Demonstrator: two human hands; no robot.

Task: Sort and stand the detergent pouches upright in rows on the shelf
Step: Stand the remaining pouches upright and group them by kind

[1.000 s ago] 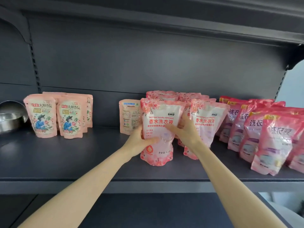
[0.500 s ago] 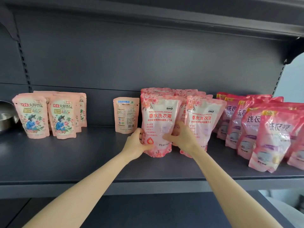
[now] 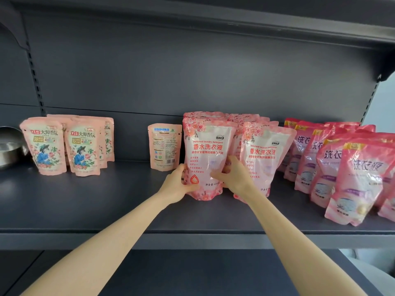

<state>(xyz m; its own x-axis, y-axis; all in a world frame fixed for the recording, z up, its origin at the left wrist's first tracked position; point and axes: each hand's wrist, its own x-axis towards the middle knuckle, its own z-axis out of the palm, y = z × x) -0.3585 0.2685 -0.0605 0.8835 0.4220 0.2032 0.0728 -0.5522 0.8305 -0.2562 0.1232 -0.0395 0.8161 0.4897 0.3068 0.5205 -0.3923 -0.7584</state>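
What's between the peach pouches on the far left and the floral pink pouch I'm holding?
Head view: bare dark shelf, then one small peach pouch, back-side out, beside the floral pink pouch.

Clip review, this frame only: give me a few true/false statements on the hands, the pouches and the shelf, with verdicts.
1. The left hand and the right hand both grip the front floral pouch. True.
2. That pouch lies flat on the shelf. False: it stands upright.
3. The lone small pouch to its left shows its picture side. False: its back faces out, with small print and a barcode.
4. A metal bowl sits at the shelf's left end. True.
5. The right-end pouches are blue. False: they are pink.
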